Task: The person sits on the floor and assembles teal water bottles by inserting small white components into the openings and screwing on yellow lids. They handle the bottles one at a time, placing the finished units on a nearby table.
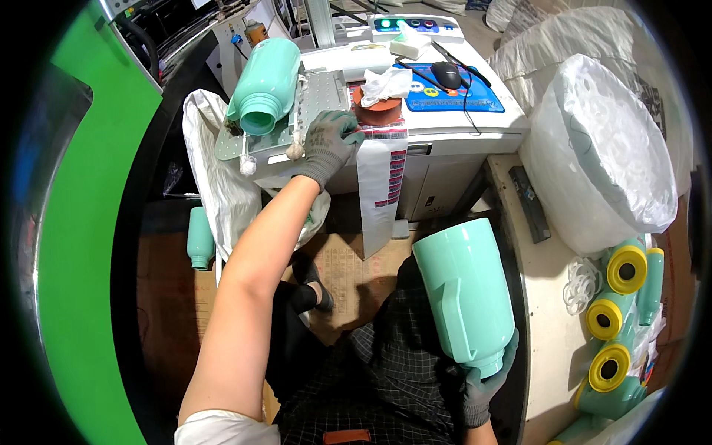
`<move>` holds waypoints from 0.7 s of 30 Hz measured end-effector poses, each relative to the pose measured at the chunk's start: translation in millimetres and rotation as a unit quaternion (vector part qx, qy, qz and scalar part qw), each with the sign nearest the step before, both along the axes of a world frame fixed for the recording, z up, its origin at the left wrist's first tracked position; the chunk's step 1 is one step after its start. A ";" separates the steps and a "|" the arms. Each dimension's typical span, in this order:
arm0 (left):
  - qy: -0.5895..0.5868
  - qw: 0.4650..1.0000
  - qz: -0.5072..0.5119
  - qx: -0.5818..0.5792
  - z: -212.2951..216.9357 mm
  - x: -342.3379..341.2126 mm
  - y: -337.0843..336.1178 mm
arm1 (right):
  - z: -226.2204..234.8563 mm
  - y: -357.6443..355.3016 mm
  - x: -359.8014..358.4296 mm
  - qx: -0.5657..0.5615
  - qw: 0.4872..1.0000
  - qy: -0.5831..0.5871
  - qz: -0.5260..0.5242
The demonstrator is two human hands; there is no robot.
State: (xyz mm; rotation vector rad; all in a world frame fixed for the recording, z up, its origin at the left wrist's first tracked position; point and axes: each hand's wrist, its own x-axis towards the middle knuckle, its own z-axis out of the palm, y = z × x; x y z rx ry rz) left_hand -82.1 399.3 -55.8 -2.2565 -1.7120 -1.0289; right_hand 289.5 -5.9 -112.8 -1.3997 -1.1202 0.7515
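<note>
Swap step: right hand (486, 378) grips a mint jug (463, 293); left hand (330, 141), open, rests beside the mounted jug (265, 85). Next requires freeing that fixture.

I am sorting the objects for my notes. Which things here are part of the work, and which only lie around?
In use:
- mint flask shell in right hand
- mint shell on jig
- left hand at the metal plate

Lying about:
- computer mouse
- white cloth
- yellow-capped flasks

Both hands gloved: left hand (328, 142) and right hand (486, 382) in grey knit gloves. White short sleeve (222, 429), bare forearms, dark checked trousers (386, 371), black shoes (315, 285).
</note>
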 end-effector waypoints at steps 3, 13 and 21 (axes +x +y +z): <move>-0.015 1.000 -0.004 0.001 1.6 -4.1 0.7 | 11.1 3.7 -8.2 -0.009 0.999 0.042 -0.001; -0.552 0.777 -0.165 -0.254 -23.2 69.3 -193.9 | 19.1 -14.9 -22.4 -0.045 0.996 0.075 -0.030; -0.617 0.590 -0.240 -0.461 12.2 102.0 -235.1 | -0.6 -18.7 -19.1 0.009 1.000 -0.009 -0.008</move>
